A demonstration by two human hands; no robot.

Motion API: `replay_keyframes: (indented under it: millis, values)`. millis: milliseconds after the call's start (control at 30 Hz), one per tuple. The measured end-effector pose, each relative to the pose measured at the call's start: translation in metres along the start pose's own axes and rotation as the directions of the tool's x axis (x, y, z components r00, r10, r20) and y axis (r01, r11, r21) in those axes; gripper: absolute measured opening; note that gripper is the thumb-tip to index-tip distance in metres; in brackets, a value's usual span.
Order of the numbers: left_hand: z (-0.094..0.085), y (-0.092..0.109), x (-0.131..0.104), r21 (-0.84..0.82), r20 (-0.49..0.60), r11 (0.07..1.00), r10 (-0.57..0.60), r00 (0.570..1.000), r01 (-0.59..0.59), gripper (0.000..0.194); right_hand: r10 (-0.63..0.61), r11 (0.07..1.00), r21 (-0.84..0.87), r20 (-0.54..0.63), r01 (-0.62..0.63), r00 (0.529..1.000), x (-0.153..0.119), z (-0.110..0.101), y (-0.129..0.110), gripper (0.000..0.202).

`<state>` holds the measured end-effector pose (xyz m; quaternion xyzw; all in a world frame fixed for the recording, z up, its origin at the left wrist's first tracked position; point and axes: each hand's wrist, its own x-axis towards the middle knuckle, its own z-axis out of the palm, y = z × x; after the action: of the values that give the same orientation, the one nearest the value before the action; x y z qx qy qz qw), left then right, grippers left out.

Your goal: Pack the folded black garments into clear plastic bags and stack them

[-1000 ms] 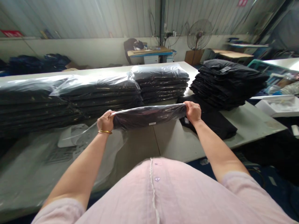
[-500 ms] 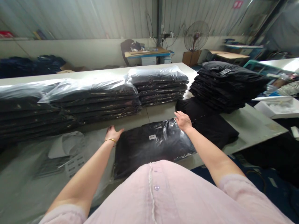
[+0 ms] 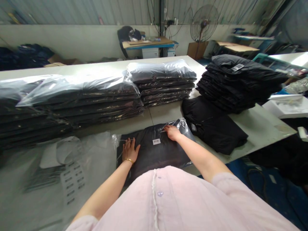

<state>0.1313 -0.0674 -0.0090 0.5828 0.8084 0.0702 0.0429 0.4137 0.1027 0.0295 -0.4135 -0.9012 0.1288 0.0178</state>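
A folded black garment in a clear plastic bag (image 3: 154, 154) lies flat on the table in front of me, with a small white label (image 3: 156, 141) near its middle. My left hand (image 3: 130, 150) rests on its left part, fingers spread. On its upper right part lies my right hand (image 3: 172, 132), fingers bent down onto the plastic; whether they pinch it is unclear. Right of the bag sits an unbagged folded black garment (image 3: 216, 131).
Stacks of bagged black garments (image 3: 96, 99) line the table's far left side. A tall pile of black garments (image 3: 235, 83) stands at right, near a white box (image 3: 286, 107). Clear bags and a label sheet (image 3: 72, 179) lie at left.
My left hand has moved right, from beside the bag's left edge onto it. My right hand has moved left along the bag's upper part. The view has shifted slightly.
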Motion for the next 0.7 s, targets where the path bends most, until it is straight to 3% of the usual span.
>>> replay_keyframes:
  millis: [200, 400, 600, 700]
  values:
    - [0.004, -0.004, 0.000, -0.018, -0.001, 1.000, 0.002, 1.000, -0.002, 0.070, 0.078, 0.997, -0.026, 0.094, -0.076, 0.993, 0.038, -0.006, -0.006, 0.046]
    - [0.011, -0.006, -0.003, -0.052, -0.007, 0.999, 0.006, 1.000, -0.006, 0.072, 0.167, 0.986, -0.005, 0.186, -0.169, 0.968, 0.058, -0.016, -0.002, 0.037]
    - [0.010, -0.005, -0.001, -0.162, -0.019, 0.987, -0.011, 1.000, 0.007, 0.069, 0.144, 0.985, 0.057, 0.226, -0.161, 0.963, 0.051, -0.016, -0.003, 0.032]
    - [0.004, -0.016, 0.003, -0.345, -0.017, 0.937, -0.069, 0.997, 0.059, 0.055, 0.120, 0.988, 0.078, 0.162, -0.134, 0.979, 0.037, -0.015, -0.006, 0.031]
